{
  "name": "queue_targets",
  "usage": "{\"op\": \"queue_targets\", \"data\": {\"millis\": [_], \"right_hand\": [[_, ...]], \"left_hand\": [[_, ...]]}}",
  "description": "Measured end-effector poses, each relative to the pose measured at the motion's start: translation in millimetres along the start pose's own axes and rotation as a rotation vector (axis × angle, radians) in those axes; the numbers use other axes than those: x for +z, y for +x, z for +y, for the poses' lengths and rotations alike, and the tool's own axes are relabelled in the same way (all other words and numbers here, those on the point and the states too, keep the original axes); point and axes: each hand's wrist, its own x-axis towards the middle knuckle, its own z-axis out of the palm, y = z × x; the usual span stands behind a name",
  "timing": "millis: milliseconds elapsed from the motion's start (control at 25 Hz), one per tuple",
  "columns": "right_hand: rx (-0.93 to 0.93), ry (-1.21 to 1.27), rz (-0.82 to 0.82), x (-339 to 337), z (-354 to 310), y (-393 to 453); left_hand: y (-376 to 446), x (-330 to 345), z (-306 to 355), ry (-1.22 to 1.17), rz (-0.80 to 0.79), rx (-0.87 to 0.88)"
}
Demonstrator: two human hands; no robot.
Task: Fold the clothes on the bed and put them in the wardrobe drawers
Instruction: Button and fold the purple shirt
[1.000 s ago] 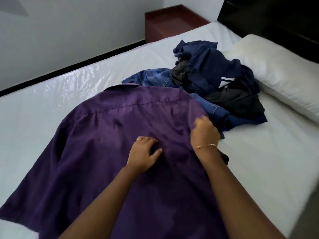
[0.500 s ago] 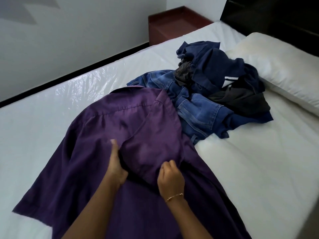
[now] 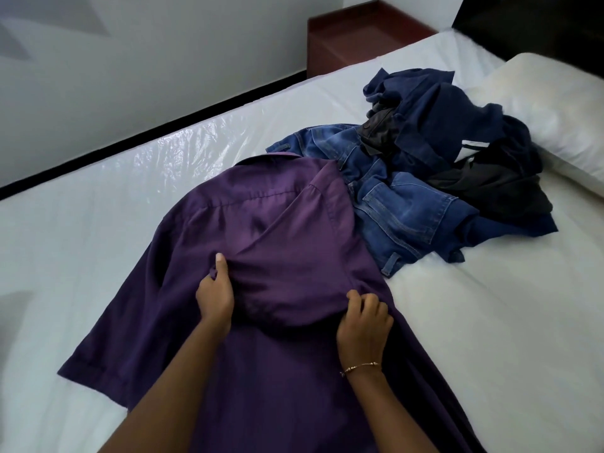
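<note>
A purple short-sleeved shirt (image 3: 261,230) lies back-up on the white bed (image 3: 98,223), its right sleeve folded over onto the back. My left hand (image 3: 214,294) pinches the folded sleeve's edge near the shirt's middle, thumb up on the cloth. My right hand (image 3: 364,317) grips the fold at the shirt's right side, fingers curled into the fabric. Beyond the shirt sits a heap of unfolded clothes: blue jeans (image 3: 385,204), navy garments (image 3: 434,109) and a black piece (image 3: 490,184).
A white pillow (image 3: 555,106) lies at the far right by the dark headboard (image 3: 539,24). A reddish-brown bedside table (image 3: 356,34) stands beyond the bed against the white wall. Bare sheet stretches left and right of the shirt.
The right sleeve has been folded inward over the shirt's back, uncovering more of the jeans. Both hands came nearer along the shirt and now hold the fold; my right hand then shifted right.
</note>
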Motion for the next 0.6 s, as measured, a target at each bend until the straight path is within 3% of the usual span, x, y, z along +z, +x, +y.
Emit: {"op": "queue_targets", "data": {"millis": [80,120,160,200,360,480,560,600], "right_hand": [[0.043,0.015,0.016,-2.0,3.9,2.5],[0.044,0.033,0.012,-4.4,5.7,1.8],[0.037,0.054,0.004,-7.2,6.3,0.4],[0.024,0.071,0.000,-11.2,5.5,-1.1],[-0.091,0.158,0.032,-25.4,0.9,5.7],[-0.159,0.167,0.021,-29.1,0.7,16.1],[-0.173,0.184,-0.046,-32.6,1.3,17.0],[-0.162,0.180,-0.086,-35.6,2.5,15.7]], "left_hand": [[-2.0,-8.7,5.1,-0.135,-0.343,-0.116],[-1.0,-12.9,3.3,-0.065,-0.493,-0.148],[-1.3,-16.4,1.2,0.021,-0.588,-0.144],[3.0,-18.4,-5.3,0.124,-0.574,-0.096],[3.2,-19.0,-10.7,0.085,-0.004,0.170],[-28.2,-8.3,-13.2,0.449,0.268,0.324],[-58.3,7.0,-22.4,0.672,0.336,0.665],[-70.2,17.0,-32.0,0.692,0.249,0.826]]}}
